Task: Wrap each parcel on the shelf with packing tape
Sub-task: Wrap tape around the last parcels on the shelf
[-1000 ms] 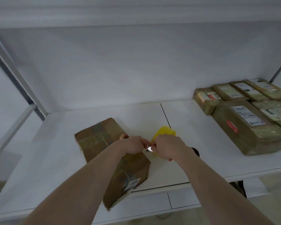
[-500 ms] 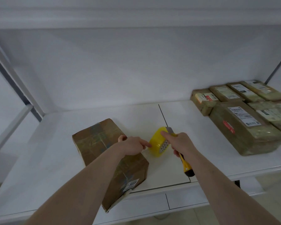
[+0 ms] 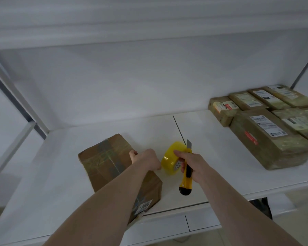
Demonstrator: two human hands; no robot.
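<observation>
- Brown cardboard parcel (image 3: 114,167), criss-crossed with clear and grey tape, lies on the white shelf board (image 3: 60,171) left of centre; its near end sticks out past the front edge.
- White sticker (image 3: 144,206) on the parcel's near end reads "5003"; smaller print on it too blurred to read.
- Left hand (image 3: 147,159) rests on the parcel's right top edge, fingers curled over it; fingertips hidden, so whether they pinch a tape end cannot be told.
- Yellow roll of packing tape (image 3: 172,160) stands on edge just right of the parcel, between both hands; core print not legible.
- Right hand (image 3: 194,164) grips a yellow and black utility knife (image 3: 186,176), grey blade out and pointing away, beside the roll.
- Stack of tape-wrapped brown parcels (image 3: 267,128) sits well apart at far right, partly cut off by the frame edge; white shipping labels with barcodes and one red sticker, text unreadable.
- Left forearm covers the middle of the near parcel.
</observation>
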